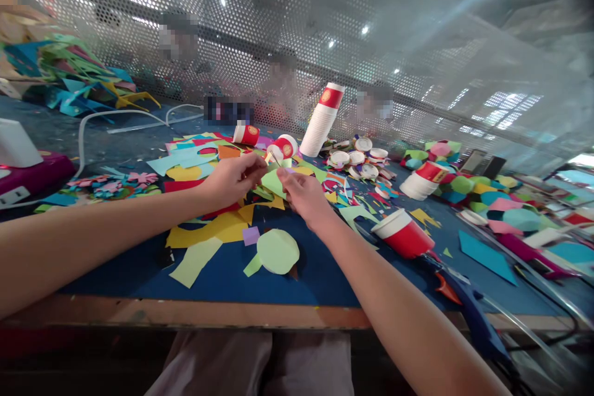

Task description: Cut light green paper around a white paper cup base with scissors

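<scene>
R hand [306,195] closed, thin strip [275,161] apparently pinched, long axis tilted up-L; L hand [234,178] fingers bunched, grip can't be told. Lt-green paper [273,184] seen betw. hands, R nearer.

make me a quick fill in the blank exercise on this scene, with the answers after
1. The left hand and right hand are over a pile of cut, coloured ____.
2. The tall stack beyond the hands is made of red and white paper ____.
3. The roundish paper piece near the table's front edge is a pale shade of ____.
4. The dark blue glue gun has a trigger coloured ____.

Missing words: paper; cups; green; orange
</scene>
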Available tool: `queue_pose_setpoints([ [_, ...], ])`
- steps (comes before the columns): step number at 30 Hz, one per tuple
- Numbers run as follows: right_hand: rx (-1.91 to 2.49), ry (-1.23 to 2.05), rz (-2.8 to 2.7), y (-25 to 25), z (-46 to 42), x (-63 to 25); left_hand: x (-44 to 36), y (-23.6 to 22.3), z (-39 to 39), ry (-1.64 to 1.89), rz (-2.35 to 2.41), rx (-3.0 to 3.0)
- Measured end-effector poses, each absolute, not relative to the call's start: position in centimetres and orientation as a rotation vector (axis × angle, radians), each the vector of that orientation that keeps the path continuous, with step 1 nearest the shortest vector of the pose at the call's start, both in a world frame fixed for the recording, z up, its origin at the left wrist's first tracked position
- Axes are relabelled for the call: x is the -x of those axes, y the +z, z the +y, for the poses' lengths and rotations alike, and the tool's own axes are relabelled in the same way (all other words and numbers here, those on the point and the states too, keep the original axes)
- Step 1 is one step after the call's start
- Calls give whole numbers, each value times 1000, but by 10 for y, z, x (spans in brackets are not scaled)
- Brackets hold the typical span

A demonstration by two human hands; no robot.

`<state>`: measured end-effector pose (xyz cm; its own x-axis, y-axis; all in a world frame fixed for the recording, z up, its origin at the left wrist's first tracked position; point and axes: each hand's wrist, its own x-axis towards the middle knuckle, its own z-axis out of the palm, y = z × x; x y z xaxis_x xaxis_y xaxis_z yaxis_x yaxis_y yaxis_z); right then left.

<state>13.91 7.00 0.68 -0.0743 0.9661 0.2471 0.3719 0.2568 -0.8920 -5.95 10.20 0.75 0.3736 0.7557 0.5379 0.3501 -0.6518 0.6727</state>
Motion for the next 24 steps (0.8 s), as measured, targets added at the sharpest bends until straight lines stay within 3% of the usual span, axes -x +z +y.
queue_pose_setpoints([
  [24,1174,757,-1667,17,60,-136,61,12,94,1246,961,-2278],
])
